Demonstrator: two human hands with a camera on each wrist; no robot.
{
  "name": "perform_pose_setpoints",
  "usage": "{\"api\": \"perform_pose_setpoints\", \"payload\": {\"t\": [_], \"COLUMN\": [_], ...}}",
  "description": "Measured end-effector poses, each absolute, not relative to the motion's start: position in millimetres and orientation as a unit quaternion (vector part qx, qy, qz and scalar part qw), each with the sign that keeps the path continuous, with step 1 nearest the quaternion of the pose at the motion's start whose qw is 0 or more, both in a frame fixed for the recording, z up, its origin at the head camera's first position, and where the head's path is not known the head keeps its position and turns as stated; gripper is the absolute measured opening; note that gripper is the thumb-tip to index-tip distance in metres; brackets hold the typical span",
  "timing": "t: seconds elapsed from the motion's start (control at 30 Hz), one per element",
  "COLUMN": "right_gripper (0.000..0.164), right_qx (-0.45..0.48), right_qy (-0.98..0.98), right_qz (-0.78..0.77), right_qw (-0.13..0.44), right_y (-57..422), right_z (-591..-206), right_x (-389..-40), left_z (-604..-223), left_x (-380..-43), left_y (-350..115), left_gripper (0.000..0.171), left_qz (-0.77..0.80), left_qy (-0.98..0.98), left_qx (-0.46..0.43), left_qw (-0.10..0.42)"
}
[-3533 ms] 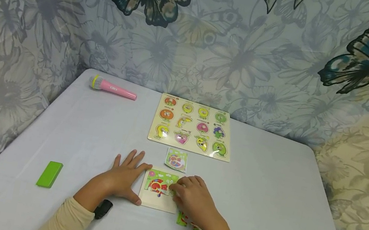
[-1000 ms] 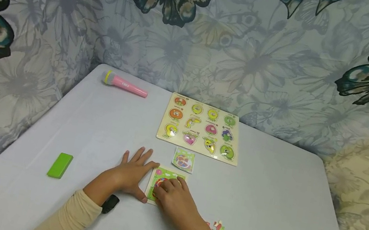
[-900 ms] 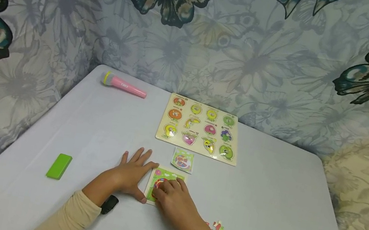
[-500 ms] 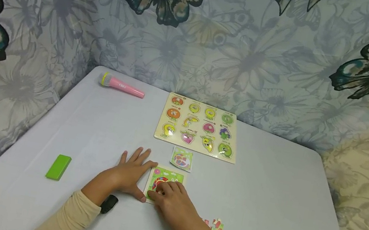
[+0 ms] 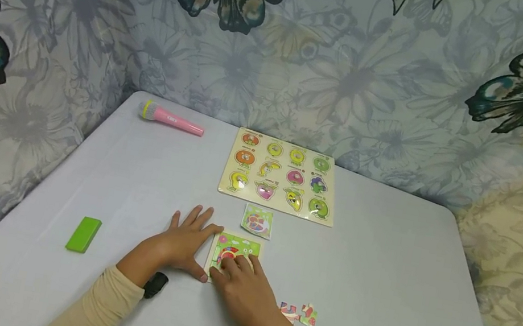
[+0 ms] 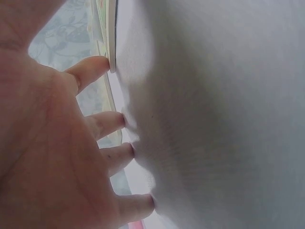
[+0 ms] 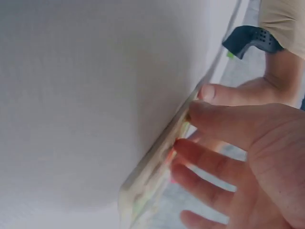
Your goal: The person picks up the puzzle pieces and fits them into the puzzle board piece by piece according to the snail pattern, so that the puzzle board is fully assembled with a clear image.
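A small wooden jigsaw puzzle board (image 5: pixel 261 248) lies before me, with green pieces bearing a red and blue round picture set in it. My left hand (image 5: pixel 176 245) spreads its fingers beside it, thumb and index fingertip touching the left edge. In the left wrist view the index fingertip meets the board's edge (image 6: pixel 113 43) while the other fingertips rest on the table. My right hand (image 5: pixel 243 287) reaches over the lower part, thumb and fingertips pressing on the pieces and partly hiding them. Its fingers (image 7: pixel 205 160) stand apart in the right wrist view. Loose puzzle pieces (image 5: pixel 308 315) lie right of the forearm.
Just beyond the board lies a small picture card (image 5: pixel 257 221). Behind that is a large fruit puzzle board (image 5: pixel 281 175). A pink toy microphone (image 5: pixel 172 118) lies at the back left, and a green block (image 5: pixel 84 235) at the left. Patterned walls (image 5: pixel 348 79) border the table.
Since the earliest frame, more pieces have come into the board's lower part and fewer lie loose. The right hand has moved left and lower over the board. The left hand keeps its place.
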State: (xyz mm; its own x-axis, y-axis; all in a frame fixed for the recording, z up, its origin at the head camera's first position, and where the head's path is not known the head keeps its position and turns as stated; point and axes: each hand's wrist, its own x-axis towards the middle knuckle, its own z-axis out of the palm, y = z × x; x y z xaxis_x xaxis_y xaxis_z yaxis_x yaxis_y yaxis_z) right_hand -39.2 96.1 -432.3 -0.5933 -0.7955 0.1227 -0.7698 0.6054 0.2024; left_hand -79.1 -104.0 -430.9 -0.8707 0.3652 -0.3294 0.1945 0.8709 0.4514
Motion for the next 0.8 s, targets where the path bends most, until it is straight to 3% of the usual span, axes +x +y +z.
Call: {"api": "perform_pose_setpoints", "payload": {"t": [0.27,0.37,0.6,0.8], "right_gripper": [0.028,0.034,0.029,0.032], "right_qx": [0.442,0.411,0.307,0.288], "right_qy": [-0.896,-0.911,-0.951,-0.957], "right_qz": [-0.014,0.022,0.029,0.032], "right_qw": [0.048,0.022,-0.023,-0.023], "right_y": [103.9,123.1,180.2,204.4], "right_z": [-422.9,-418.3,-415.6,-418.4], "right_x": [-46.2,-47.8,-36.1,-29.8], "left_z": [-429.9,-430.5,-432.2,-433.3], "left_x": [-79.9,-78.8,-78.0,-82.3], "left_y": [-103.3,-102.1,-101.7,-104.1], "left_gripper": [0.102,0.102,0.103,0.104], "left_qz": [0.206,0.203,0.205,0.205], "left_qy": [0.944,0.945,0.945,0.945], "left_qx": [0.149,0.148,0.145,0.148], "left_qw": [0.208,0.208,0.211,0.207]}}
